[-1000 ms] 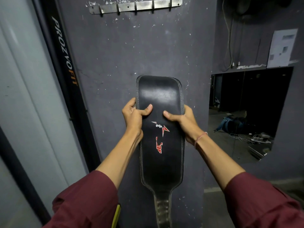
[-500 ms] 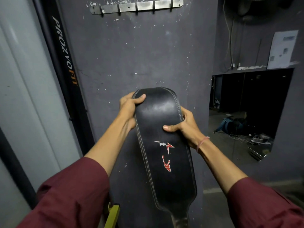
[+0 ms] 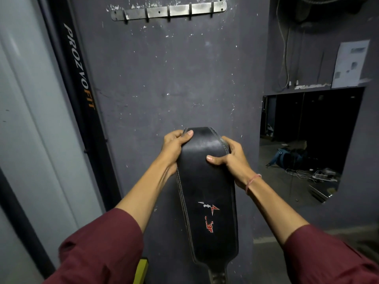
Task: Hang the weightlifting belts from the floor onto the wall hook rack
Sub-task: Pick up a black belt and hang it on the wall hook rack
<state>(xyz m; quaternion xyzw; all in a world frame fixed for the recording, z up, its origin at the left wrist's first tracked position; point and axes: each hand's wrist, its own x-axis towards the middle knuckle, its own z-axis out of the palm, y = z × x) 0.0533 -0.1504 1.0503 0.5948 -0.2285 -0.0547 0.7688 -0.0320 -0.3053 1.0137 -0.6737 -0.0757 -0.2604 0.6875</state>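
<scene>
A black leather weightlifting belt (image 3: 207, 193) with white stitching and a red logo hangs in front of me, its wide pad folded over at the top. My left hand (image 3: 174, 146) grips the fold's left edge, thumb on top. My right hand (image 3: 229, 156) grips the right edge, thumb pressed on the pad. The belt's narrow strap end runs out of view at the bottom. High on the grey wall sits the metal hook rack (image 3: 168, 11) with several bare hooks, well above the belt.
A black upright post (image 3: 80, 78) marked PROZVOFIT stands left of the wall panel. An opening (image 3: 307, 136) at the right shows a dark room with a blue bag and cables on its floor. A yellow object (image 3: 141, 269) pokes up at the bottom.
The belt has slid downward and bent over at the top. Both hands moved up the pad to its folded upper end, the left first, then the right.
</scene>
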